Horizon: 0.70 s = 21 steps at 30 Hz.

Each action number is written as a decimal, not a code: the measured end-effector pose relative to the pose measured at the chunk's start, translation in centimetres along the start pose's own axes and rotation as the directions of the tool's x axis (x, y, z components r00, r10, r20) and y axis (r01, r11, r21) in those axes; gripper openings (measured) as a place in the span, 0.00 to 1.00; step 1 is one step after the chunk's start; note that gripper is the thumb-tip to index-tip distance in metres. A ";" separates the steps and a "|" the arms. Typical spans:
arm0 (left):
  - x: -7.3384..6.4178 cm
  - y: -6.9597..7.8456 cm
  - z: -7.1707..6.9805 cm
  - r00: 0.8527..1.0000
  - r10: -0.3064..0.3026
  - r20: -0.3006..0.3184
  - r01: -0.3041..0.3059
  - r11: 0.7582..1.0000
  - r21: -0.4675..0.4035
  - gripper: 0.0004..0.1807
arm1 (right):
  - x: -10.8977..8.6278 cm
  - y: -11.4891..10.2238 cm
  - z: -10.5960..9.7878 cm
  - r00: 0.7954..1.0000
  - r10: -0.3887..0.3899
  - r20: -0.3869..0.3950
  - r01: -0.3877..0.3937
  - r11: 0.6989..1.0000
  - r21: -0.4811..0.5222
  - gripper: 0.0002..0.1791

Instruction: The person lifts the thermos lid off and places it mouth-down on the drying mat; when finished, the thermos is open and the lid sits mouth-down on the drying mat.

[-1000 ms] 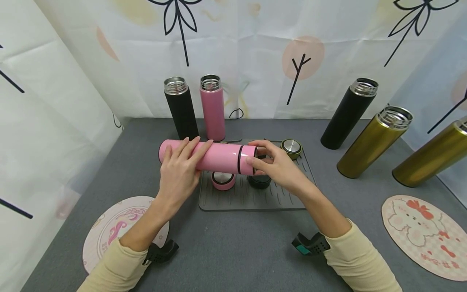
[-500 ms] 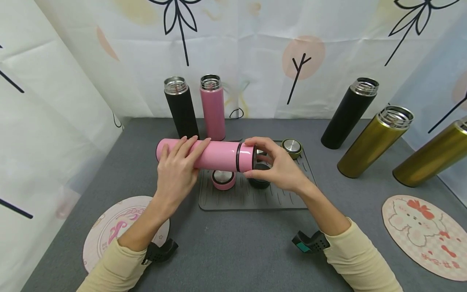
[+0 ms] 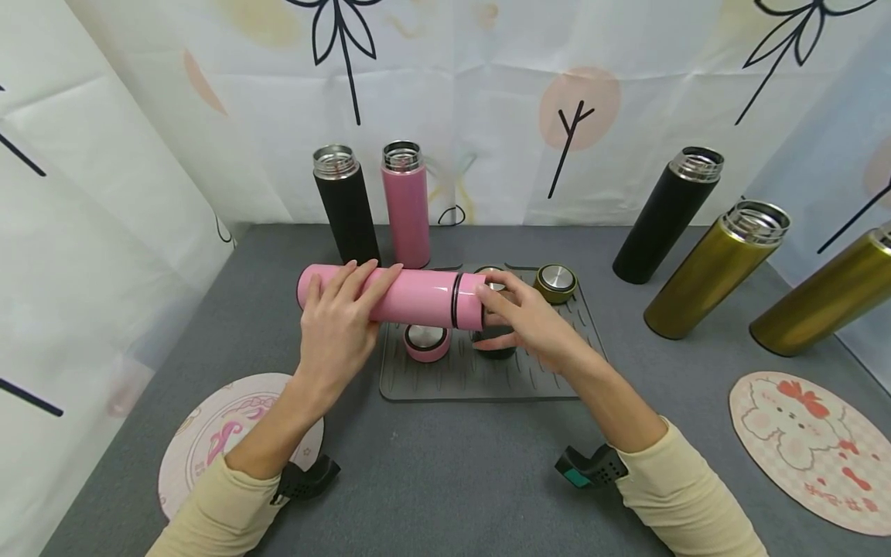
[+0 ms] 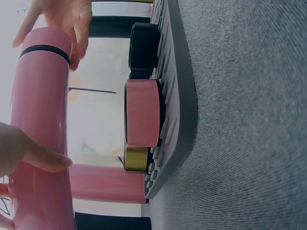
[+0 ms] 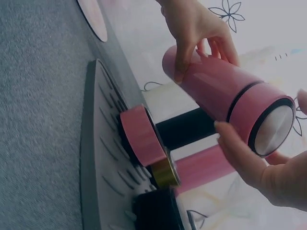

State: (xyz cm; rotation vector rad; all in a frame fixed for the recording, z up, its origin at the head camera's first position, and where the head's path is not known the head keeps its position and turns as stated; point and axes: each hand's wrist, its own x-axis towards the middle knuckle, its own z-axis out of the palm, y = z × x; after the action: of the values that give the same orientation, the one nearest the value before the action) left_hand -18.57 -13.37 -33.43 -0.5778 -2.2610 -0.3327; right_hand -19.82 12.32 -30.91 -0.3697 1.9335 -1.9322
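A pink thermos bottle [image 3: 418, 298] lies level in the air above the drying mat, its pink lid [image 3: 471, 302] pointing right. My left hand [image 3: 337, 333] grips the bottle's body, thumb on the near side in the left wrist view. Around the lid end, my right hand [image 3: 532, 317] has its fingers spread and loosened; the right wrist view shows the lid's steel top [image 5: 274, 130] between thumb and fingers. Whether every fingertip touches the lid is hard to tell. A dark seam [image 4: 45, 50] runs between lid and body.
Below, the grey drying mat [image 3: 418, 387] bears a pink lid [image 3: 426, 344], a black lid [image 3: 496, 350] and an olive lid [image 3: 555, 284]. Lidless black [image 3: 348, 209] and pink [image 3: 406, 209] bottles stand behind; black [image 3: 664, 220] and olive [image 3: 710, 271] ones stand right. Round placemats [image 3: 810, 449] lie at both sides.
The bottle has shifted slightly left. My right hand held the lid with thumb and fingers half a second ago; now its fingers have loosened and spread. The left hand keeps its grip.
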 end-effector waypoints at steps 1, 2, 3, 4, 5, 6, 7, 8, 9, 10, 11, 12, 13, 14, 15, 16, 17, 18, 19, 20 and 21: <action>0.0 0.0 0.0 1.000 0.003 -0.001 -0.003 1.000 0.002 0.34 | 0.0 0.0 0.0 1.000 0.008 0.004 -0.008 1.000 0.022 0.32; 0.0 0.0 0.1 1.000 0.005 -0.002 -0.005 1.000 0.003 0.34 | 0.0 0.0 0.1 1.000 0.012 0.004 -0.012 0.999 0.048 0.31; 0.0 0.0 0.1 1.000 0.005 -0.001 -0.005 1.000 0.004 0.34 | 0.0 0.1 0.0 1.000 0.007 0.004 -0.007 0.998 0.062 0.30; 0.0 0.0 0.0 1.000 0.006 0.001 -0.006 1.000 0.005 0.35 | 0.1 0.1 0.0 1.000 -0.002 -0.002 0.002 0.998 0.069 0.30; 0.0 0.0 0.0 1.000 0.005 0.003 -0.005 1.000 0.005 0.35 | 0.0 0.1 0.0 1.000 -0.014 -0.007 0.015 0.998 0.062 0.29; 0.0 0.0 0.0 1.000 0.003 0.005 -0.003 1.000 0.004 0.35 | 0.0 0.2 0.0 1.000 -0.029 -0.011 0.029 0.998 0.049 0.29; 0.1 0.0 0.0 1.000 0.001 0.006 -0.002 1.000 0.004 0.35 | 0.0 0.2 -0.1 0.999 -0.047 -0.014 0.047 0.999 0.027 0.29; 0.1 0.0 0.0 1.000 -0.001 0.007 0.000 1.000 0.004 0.35 | 0.0 0.1 -0.1 0.998 -0.067 -0.016 0.067 0.998 0.002 0.30; 0.1 0.0 0.0 1.000 -0.002 0.007 0.002 1.000 0.003 0.36 | 0.0 0.1 -0.2 0.996 -0.089 -0.016 0.089 0.996 -0.027 0.30; 0.1 -0.1 0.0 1.000 -0.004 0.007 0.004 1.000 0.001 0.36 | -0.1 0.1 -0.2 0.994 -0.109 -0.017 0.108 0.993 -0.052 0.30; 0.1 -0.1 0.0 1.000 -0.005 0.006 0.005 1.000 0.001 0.36 | -0.1 0.1 -0.3 0.992 -0.127 -0.013 0.126 0.989 -0.080 0.31; 0.1 -0.1 0.0 1.000 -0.006 0.005 0.006 1.000 0.000 0.36 | -0.1 0.1 -0.3 0.989 -0.147 -0.008 0.145 0.984 -0.101 0.31; 0.1 -0.1 0.0 1.000 -0.007 0.004 0.007 1.000 0.000 0.36 | -0.1 0.1 -0.4 0.986 -0.166 -0.003 0.164 0.979 -0.117 0.31; 0.1 -0.2 -0.1 1.000 -0.008 0.003 0.008 1.000 0.000 0.36 | -0.2 0.1 -0.4 0.983 -0.185 0.003 0.184 0.975 -0.126 0.32; 0.1 -0.2 -0.1 1.000 -0.009 0.004 0.009 1.000 -0.002 0.36 | -0.2 0.1 -0.4 0.979 -0.203 0.008 0.202 0.970 -0.135 0.32; 0.1 -0.2 -0.1 1.000 -0.012 0.008 0.012 1.000 -0.003 0.36 | -0.2 0.1 -0.4 0.976 -0.219 0.014 0.219 0.965 -0.143 0.32; 0.1 -0.2 -0.1 1.000 -0.014 0.011 0.014 1.000 -0.005 0.36 | -0.2 0.1 -0.4 0.972 -0.235 0.021 0.235 0.960 -0.151 0.32; 0.2 -0.2 -0.2 1.000 -0.017 0.016 0.017 1.000 -0.007 0.37 | -0.2 0.1 -0.5 0.968 -0.249 0.029 0.251 0.955 -0.155 0.32; 0.2 -0.2 -0.2 0.999 -0.021 0.024 0.022 1.000 -0.011 0.37 | -0.2 0.1 -0.5 0.964 -0.263 0.038 0.266 0.951 -0.159 0.32; 0.2 -0.2 -0.2 0.999 -0.024 0.032 0.025 1.000 -0.015 0.37 | -0.2 0.2 -0.5 0.959 -0.278 0.046 0.282 0.945 -0.166 0.33; 0.2 -0.2 -0.3 0.999 -0.029 0.041 0.030 0.999 -0.020 0.37 | -0.2 0.2 -0.5 0.955 -0.292 0.052 0.296 0.938 -0.180 0.33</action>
State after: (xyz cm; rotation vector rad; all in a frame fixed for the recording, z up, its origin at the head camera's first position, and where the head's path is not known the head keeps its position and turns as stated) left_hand -18.59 -13.61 -33.13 -0.5675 -2.3094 -0.3622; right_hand -19.89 12.85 -31.09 -0.7731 2.1506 -1.9113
